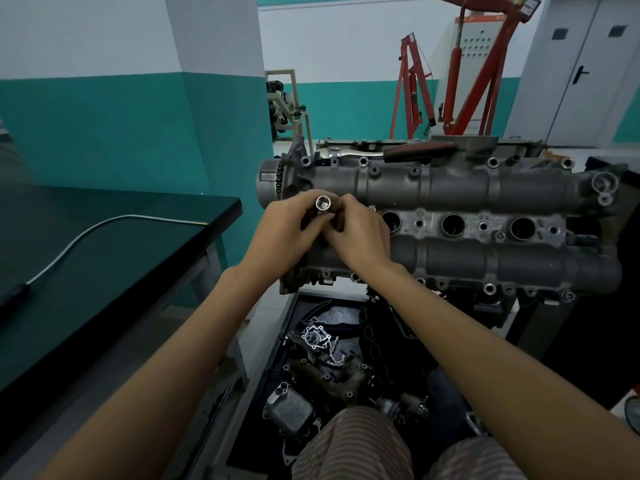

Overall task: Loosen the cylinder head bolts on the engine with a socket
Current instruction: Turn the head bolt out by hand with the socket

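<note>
The grey engine cylinder head (467, 188) sits on a stand in front of me, with bolts along its edges and three open round wells visible in the middle. My left hand (287, 233) and my right hand (360, 233) meet over its left end. Both hold a chrome socket (323, 203), its open end facing up towards me. What is under the socket is hidden by my fingers. A ratchet wrench (391, 152) with a dark red handle lies on the far edge of the head.
A dark workbench (104, 271) with a silver hose (86, 233) stands at the left. Below the engine a black tray (346, 358) holds several engine parts and a chain. Red engine hoists (460, 81) stand at the back. A grey door (588, 74) is at the far right.
</note>
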